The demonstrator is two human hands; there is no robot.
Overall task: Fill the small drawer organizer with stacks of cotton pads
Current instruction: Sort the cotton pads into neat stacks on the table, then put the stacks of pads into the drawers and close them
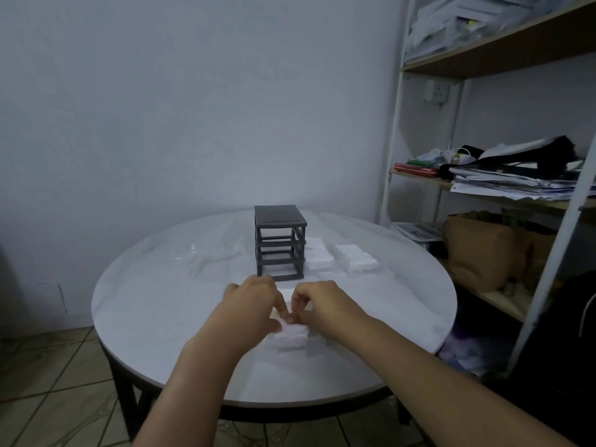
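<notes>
One grey drawer organizer [279, 243], upright near the middle of one round table [154, 304]. Three lots of cotton pads: a first stack [317, 254] just right of the organizer, a second stack [356, 258] beside that, and a near stack [292, 335] under both hands. Left hand [250, 304] and right hand [322, 304] knuckles-up, fingertips meeting, seemingly pinching the near stack's top pad, though blurred. One crumpled clear wrap [200, 253] left of the organizer.

This looks like a small office back room. At two o'clock a shelf [483, 61] holds loose heaps of papers [503, 185], with a socket [437, 91] on the bare wall [193, 108]. A round table [154, 301] stands on the tiled floor [58, 382] at seven o'clock.
</notes>
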